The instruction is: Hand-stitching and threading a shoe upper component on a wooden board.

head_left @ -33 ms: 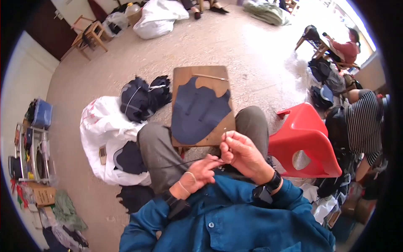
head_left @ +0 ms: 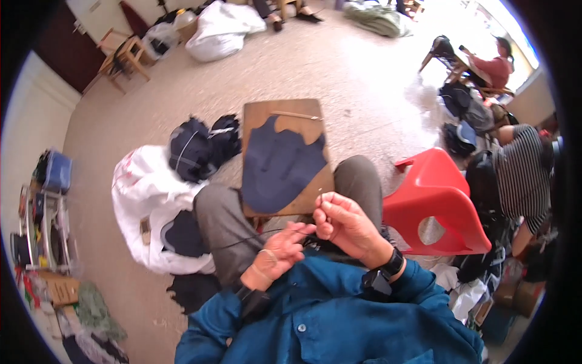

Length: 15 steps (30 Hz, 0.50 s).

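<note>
My right hand (head_left: 350,227) is closed in a pinch above my lap, holding a thin needle (head_left: 321,194) whose pale tip points up. Just left of it, my left hand (head_left: 280,247) has its fingertips pressed on a dark thread (head_left: 236,244) that trails off leftward over my thigh. The two hands are close together. Beyond them, a dark navy fabric piece (head_left: 280,167) with two slits or seams near its middle lies flat on a wooden board (head_left: 253,110). Neither hand touches the fabric. A thin light stick (head_left: 297,115) rests at the board's far end.
To the left lie a white sack (head_left: 136,182), tied bundles of dark fabric (head_left: 194,148) and a loose dark piece (head_left: 193,291). A red plastic stool (head_left: 448,197) stands at my right. Other people sit at the right, one in a striped top (head_left: 527,173). A shelf (head_left: 45,227) stands far left.
My left fingertips have drawn slightly away from my right hand. The whole view has shifted a little; the right hand keeps its pinch and the fabric stays on the board.
</note>
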Each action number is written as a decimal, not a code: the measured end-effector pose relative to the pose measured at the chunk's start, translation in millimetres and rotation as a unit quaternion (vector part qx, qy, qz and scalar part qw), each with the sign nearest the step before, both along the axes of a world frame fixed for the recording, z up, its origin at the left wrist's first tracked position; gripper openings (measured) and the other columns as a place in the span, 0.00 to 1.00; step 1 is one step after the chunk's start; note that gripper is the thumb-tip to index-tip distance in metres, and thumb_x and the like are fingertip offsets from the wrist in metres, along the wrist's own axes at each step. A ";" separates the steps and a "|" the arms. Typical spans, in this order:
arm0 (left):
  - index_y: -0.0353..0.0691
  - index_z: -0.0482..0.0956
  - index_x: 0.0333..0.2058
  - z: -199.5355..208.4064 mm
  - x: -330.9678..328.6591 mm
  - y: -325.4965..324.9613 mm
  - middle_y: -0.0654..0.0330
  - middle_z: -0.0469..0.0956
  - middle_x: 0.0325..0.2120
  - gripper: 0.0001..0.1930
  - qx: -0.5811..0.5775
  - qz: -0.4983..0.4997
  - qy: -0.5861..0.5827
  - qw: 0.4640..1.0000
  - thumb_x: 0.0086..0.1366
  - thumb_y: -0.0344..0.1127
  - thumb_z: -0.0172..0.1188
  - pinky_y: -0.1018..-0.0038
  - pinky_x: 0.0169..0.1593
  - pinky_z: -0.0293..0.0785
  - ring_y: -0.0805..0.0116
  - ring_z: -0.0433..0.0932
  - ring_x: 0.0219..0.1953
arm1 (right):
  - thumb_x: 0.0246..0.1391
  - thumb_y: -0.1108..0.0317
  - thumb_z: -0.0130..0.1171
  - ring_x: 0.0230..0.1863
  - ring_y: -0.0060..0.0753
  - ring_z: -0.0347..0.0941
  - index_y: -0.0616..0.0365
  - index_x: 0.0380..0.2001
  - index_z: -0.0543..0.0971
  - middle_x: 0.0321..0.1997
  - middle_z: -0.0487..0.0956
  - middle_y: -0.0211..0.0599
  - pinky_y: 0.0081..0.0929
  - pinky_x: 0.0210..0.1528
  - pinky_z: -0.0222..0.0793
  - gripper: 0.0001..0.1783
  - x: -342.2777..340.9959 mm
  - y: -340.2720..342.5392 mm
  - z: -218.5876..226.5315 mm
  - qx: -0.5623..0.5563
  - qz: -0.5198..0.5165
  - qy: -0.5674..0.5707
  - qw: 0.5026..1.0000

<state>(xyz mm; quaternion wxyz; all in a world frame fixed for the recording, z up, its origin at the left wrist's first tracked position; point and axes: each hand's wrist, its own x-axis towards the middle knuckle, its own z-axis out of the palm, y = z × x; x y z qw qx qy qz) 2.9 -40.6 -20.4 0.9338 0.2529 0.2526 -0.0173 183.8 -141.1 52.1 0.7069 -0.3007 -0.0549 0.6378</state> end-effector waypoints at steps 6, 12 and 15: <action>0.41 0.75 0.51 1.5 -26.9 45.1 0.71 0.63 0.23 0.15 0.025 0.245 0.083 0.966 0.76 0.46 0.56 0.78 0.22 0.58 0.81 0.55 0.15 | 0.71 0.65 0.55 0.22 0.12 0.65 0.57 0.46 0.77 0.31 0.77 0.26 0.12 0.22 0.58 0.08 57.8 -43.3 -13.6 -0.083 -0.088 -0.174 0.977; 0.46 0.77 0.45 3.0 -78.4 79.0 0.73 0.62 0.18 0.12 0.154 0.320 0.107 0.929 0.78 0.47 0.53 0.80 0.18 0.58 0.82 0.56 0.14 | 0.67 0.73 0.50 0.21 0.15 0.64 0.60 0.47 0.77 0.26 0.76 0.25 0.19 0.23 0.60 0.09 104.9 -87.6 -38.8 -0.216 -0.246 -0.479 0.815; 0.43 0.76 0.43 11.8 -53.0 79.6 0.72 0.61 0.17 0.13 0.202 0.319 0.109 0.919 0.78 0.47 0.53 0.80 0.16 0.59 0.82 0.56 0.13 | 0.65 0.77 0.49 0.23 0.16 0.67 0.60 0.46 0.78 0.22 0.75 0.25 0.23 0.26 0.65 0.10 127.4 -98.3 -55.1 -0.266 -0.278 -0.632 0.673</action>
